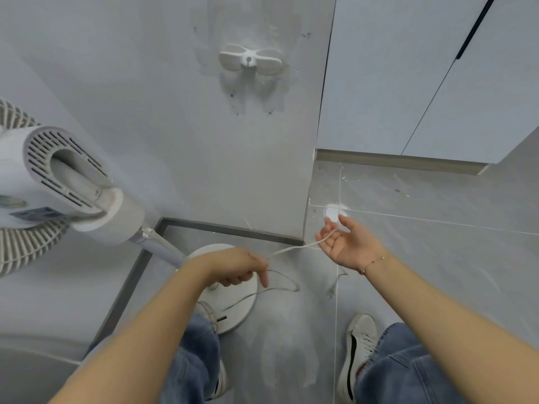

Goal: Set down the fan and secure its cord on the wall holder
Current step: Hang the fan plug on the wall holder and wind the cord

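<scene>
Both forearms reach forward and down. Left hand (233,265) hangs knuckles-up over the fan's round base (233,310), fingers curled round the thin white cord (291,249). Right hand (347,243) is turned palm-up with fingers loosely spread, the cord draped across them and not pinched. A slack loop sags between the hands. The white pedestal fan (58,182) stands on the tiled floor (437,258) at left; the wall holder (250,60) sits bare above.

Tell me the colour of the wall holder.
White, like the wall around it; the wall holder shows in the head view, the only one given.
</scene>
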Tool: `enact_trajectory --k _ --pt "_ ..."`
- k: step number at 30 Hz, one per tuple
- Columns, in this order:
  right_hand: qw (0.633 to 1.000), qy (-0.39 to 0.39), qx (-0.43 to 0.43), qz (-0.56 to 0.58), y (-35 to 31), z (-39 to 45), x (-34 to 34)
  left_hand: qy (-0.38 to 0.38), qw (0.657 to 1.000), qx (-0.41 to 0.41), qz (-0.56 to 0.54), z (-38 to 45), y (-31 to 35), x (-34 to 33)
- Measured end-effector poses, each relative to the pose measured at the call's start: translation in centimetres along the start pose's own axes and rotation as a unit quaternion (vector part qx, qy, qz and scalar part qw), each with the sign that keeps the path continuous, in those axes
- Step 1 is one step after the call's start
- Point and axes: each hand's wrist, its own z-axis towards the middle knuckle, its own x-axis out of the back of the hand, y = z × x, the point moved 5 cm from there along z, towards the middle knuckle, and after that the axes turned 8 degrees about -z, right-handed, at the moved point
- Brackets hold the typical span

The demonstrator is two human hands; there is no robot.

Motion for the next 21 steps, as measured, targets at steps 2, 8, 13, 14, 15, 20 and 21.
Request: enact_trajectory --k 2,8,13,14,15,20,21 --pt "0.999 0.034 0.025 0.03 -1.1 0.1 0.7 0.074 0.996 0.038 0.03 0.1 -0.8 1.5" --pt "0.984 0.123 0.12 0.037 -6.6 -0.8 4.6 0.262 0.939 0.132 0.178 -1.1 -2.5 6.6" --pt "0.925 0.188 0.211 -0.255 -7.3 -2.7 4.1 0.332 0.939 0.082 0.038 -0.5 -3.8 7.4" --pt "0.9 0.187 0.234 -0.318 -7.3 -3.2 3.3 0.338 0.939 0.057 0.023 -0.2 -3.5 7.3" --pt "0.879 0.173 0.255 -0.365 -7.1 -3.6 2.5 0.339 0.94 0.034 0.013 0.1 -3.2 7.2" --pt "0.795 0.107 0.292 -0.521 -5.6 -4.9 -1.2 0.27 0.923 -0.078 -0.262 0.5 -0.2 5.4" --pt "0.764 0.092 0.3 -0.563 -5.1 -5.1 -1.9 0.226 0.915 -0.075 -0.327 0.8 0.2 4.5"
